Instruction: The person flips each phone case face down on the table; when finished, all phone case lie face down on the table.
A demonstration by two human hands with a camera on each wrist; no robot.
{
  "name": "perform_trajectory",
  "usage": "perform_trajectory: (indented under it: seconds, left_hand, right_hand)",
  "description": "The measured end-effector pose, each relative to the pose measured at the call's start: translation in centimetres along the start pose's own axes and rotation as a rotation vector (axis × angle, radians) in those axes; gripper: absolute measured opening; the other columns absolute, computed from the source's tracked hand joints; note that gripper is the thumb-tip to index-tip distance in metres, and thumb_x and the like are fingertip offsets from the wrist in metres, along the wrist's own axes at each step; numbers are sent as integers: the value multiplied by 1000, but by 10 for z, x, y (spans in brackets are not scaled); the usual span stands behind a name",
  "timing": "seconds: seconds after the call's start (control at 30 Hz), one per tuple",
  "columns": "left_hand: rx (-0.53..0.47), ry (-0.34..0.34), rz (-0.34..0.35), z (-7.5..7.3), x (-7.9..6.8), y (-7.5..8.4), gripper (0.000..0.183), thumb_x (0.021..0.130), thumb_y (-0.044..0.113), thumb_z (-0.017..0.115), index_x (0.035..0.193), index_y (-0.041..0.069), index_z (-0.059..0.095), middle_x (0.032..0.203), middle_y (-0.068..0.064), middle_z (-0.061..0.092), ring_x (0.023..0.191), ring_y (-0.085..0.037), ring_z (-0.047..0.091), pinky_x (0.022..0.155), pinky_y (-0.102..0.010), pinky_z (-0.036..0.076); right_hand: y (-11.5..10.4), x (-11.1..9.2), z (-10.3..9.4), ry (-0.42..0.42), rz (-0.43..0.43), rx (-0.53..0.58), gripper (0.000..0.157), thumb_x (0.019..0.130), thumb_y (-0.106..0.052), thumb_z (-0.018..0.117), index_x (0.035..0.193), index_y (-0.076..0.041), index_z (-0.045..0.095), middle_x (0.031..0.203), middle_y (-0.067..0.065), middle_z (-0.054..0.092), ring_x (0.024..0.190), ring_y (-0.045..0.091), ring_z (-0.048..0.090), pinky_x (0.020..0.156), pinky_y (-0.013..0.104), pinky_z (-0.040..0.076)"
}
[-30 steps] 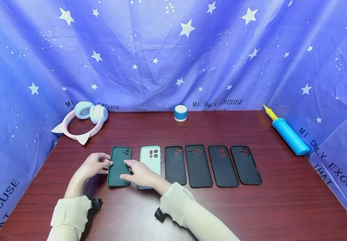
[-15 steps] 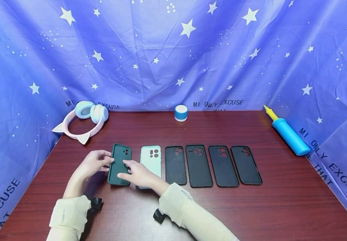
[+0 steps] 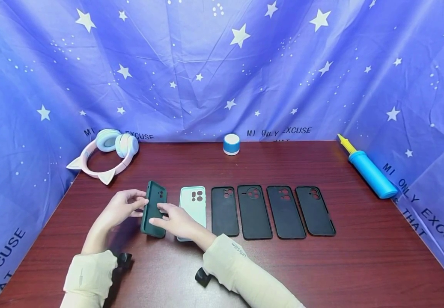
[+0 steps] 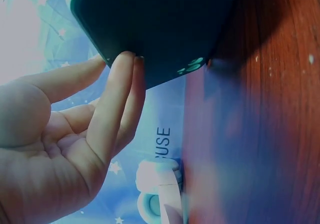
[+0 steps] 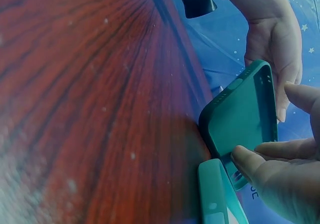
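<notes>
As the left grip (image 3: 119, 208) pinches the green phone case (image 3: 153, 201) by its raised left edge, the right grip (image 3: 180, 220) spreads loosely beside it, contact unclear. Tipping it up seems the step in hand; the next move calls for steady support. It leans left of 5 other cases (image 3: 255, 216) on the reddish-brown table (image 3: 329, 273), before starry blue curtains (image 3: 195, 51).

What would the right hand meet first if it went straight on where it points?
Most likely the tilted dark green phone case, just ahead of the right hand; whether they touch is unclear.
</notes>
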State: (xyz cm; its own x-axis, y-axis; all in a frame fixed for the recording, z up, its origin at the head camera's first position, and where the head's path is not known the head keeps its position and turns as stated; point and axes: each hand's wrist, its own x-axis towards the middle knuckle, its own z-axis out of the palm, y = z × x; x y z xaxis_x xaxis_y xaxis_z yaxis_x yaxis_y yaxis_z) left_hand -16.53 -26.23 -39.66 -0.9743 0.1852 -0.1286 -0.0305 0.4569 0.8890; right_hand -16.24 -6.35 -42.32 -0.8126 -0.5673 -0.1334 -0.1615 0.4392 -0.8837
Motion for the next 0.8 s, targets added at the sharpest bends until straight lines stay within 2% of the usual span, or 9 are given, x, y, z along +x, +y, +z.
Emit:
perform_trajectory:
  seconds: [0.37, 0.8]
  left_hand:
    - [-40, -29, 94, 3, 1, -1, 39, 97, 5, 54, 127, -20, 47, 105, -30, 64, 81, 0, 66, 72, -33, 61]
    - [-52, -45, 110, 7, 4, -4, 39, 97, 5, 54, 128, -19, 47, 106, -30, 63, 81, -1, 66, 71, -32, 61]
  right_hand:
    - [-1, 0, -1, 31, -3, 9, 60, 94, -38, 60, 143, -7, 46, 139, 9, 58, 128, 16, 56, 103, 27, 48]
    - [1, 1, -2, 63, -4, 63, 56, 93, -34, 62, 140, -5, 50, 130, 10, 65, 122, 17, 61, 96, 23, 52]
